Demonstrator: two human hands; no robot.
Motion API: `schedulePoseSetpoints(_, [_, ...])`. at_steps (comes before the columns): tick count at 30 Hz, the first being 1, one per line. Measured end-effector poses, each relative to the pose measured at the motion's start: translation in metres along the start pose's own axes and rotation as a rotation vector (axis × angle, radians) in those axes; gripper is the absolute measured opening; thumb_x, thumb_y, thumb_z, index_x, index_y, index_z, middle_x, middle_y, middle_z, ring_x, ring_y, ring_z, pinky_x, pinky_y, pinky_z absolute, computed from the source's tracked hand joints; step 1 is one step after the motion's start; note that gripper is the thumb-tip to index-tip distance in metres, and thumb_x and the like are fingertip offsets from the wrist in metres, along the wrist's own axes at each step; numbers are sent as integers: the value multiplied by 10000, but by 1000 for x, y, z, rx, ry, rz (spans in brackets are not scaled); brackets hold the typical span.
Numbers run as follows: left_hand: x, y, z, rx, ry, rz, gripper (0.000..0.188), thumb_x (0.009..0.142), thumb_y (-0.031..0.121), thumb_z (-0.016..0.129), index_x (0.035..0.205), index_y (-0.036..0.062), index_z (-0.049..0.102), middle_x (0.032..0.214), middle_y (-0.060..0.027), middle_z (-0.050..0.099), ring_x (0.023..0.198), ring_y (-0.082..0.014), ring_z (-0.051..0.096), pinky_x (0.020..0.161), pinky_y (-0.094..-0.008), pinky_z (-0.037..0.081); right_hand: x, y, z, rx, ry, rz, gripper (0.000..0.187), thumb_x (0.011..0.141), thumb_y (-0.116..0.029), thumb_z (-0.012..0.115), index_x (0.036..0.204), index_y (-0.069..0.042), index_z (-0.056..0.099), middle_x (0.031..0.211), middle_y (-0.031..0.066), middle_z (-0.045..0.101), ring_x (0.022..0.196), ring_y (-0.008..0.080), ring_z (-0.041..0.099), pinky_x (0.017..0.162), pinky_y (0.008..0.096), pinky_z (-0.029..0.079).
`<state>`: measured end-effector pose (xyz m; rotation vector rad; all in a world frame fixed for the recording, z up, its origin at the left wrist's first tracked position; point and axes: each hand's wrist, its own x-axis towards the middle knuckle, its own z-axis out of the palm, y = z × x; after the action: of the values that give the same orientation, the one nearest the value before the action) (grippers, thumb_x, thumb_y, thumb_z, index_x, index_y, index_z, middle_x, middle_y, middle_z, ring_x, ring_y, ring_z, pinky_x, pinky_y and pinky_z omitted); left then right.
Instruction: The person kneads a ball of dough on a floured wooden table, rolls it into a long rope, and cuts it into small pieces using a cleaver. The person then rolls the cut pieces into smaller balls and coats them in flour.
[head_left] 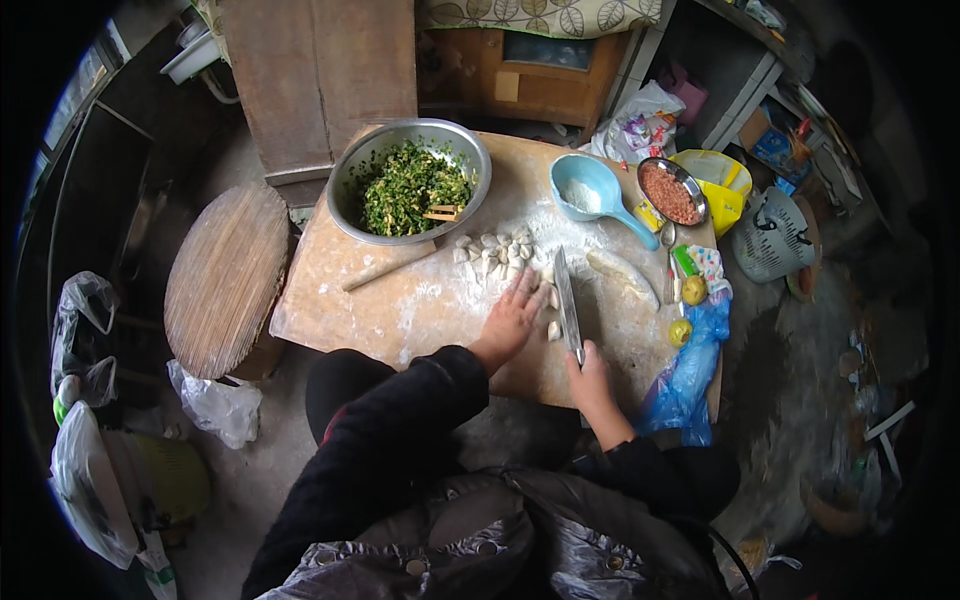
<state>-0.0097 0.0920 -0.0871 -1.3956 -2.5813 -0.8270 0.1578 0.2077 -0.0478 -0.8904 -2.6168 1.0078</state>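
A wooden board [400, 330] dusted with flour lies in front of me. My right hand [592, 385] is closed round the handle of a knife [567, 300], its blade standing on edge and pointing away from me. My left hand [512, 320] lies palm down to the left of the blade, fingers stretched out over small dough pieces. More cut dough pieces [490, 250] cluster just beyond its fingertips, and one dough piece [554, 331] sits alone beside the knife. To the right of the blade rests a floured dough roll [622, 275]. What lies beneath my left fingers is partly hidden.
Behind the pieces are a rolling pin [390, 268] and a steel bowl [480, 205] of chopped green filling. A blue scoop [590, 185] with flour, a bowl of minced meat [670, 192] and a blue plastic bag [690, 370] occupy the right side. A round woven lid [225, 280] stands left.
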Motion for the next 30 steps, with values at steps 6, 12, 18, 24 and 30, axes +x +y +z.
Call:
schedulePoseSetpoints(6, [11,-26,-35,-95,244,-145,483,873,203,637,1302,15,521,1325,-206,529,1171,-397,518,994,-458,432,28,-5,-23,-32,54,-64,367,924,-330,587,1154,-47,549,895,265,668,839,476,633,717,545,494])
schedulePoseSetpoints(12, [9,-18,-37,-310,-132,-90,573,864,141,630,1409,79,463,1462,-201,443,1222,-389,517,1034,-440,420,24,-6,-16,-254,-163,-9,338,919,-318,593,1116,-47,552,909,269,666,865,468,636,730,541,499])
schedulePoseSetpoints(18, [15,-25,-67,-471,37,-366,349,874,157,637,1206,49,616,1094,-212,675,1008,-365,650,877,-424,517,18,27,-58,157,-92,35,338,931,-255,623,1153,-1,584,811,168,659,667,293,645,574,397,498])
schedulePoseSetpoints(24, [-7,-46,-87,-268,-84,-418,283,837,132,638,1103,35,641,1070,-185,644,972,-370,636,851,-425,517,3,74,-98,594,-386,445,173,976,-193,583,1056,-43,552,672,23,562,462,97,511,393,258,392])
schedulePoseSetpoints(30, [-7,-39,-82,-236,-146,-297,255,834,125,635,1080,57,643,1072,-160,620,973,-358,613,854,-419,513,2,107,-78,-212,-148,60,488,821,-98,648,1259,-4,452,1188,309,537,1126,489,495,958,492,437])
